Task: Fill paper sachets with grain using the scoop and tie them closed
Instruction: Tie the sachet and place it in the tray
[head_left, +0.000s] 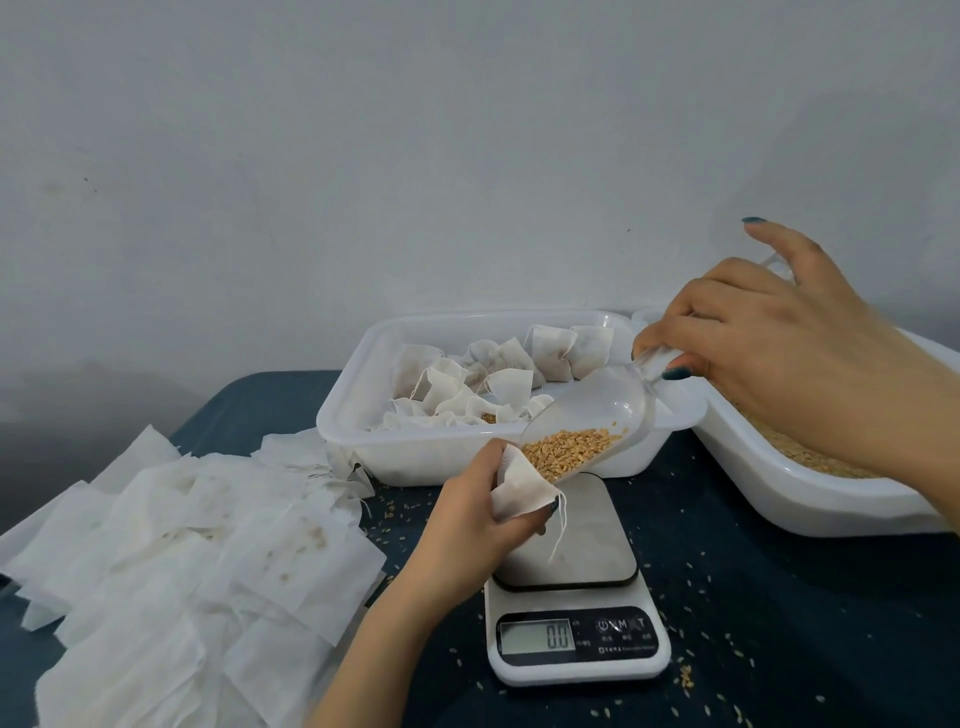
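Observation:
My left hand (470, 506) grips a white paper sachet (522, 488) above the kitchen scale (574, 597), its mouth turned up to the right. My right hand (769, 338) holds the handle of a clear plastic scoop (597, 415), tilted down to the left. Golden grain (563, 449) lies in the scoop's lip, which sits at the sachet's mouth. A drawstring hangs from the sachet. The scale's display reads 0.0.
A white tray (353, 410) behind the scale holds several filled, tied sachets (467, 384). A second white tray (810, 499) at the right holds loose grain. A heap of flat empty sachets (182, 551) covers the left of the dark blue table (779, 623). Spilled grains dot the table.

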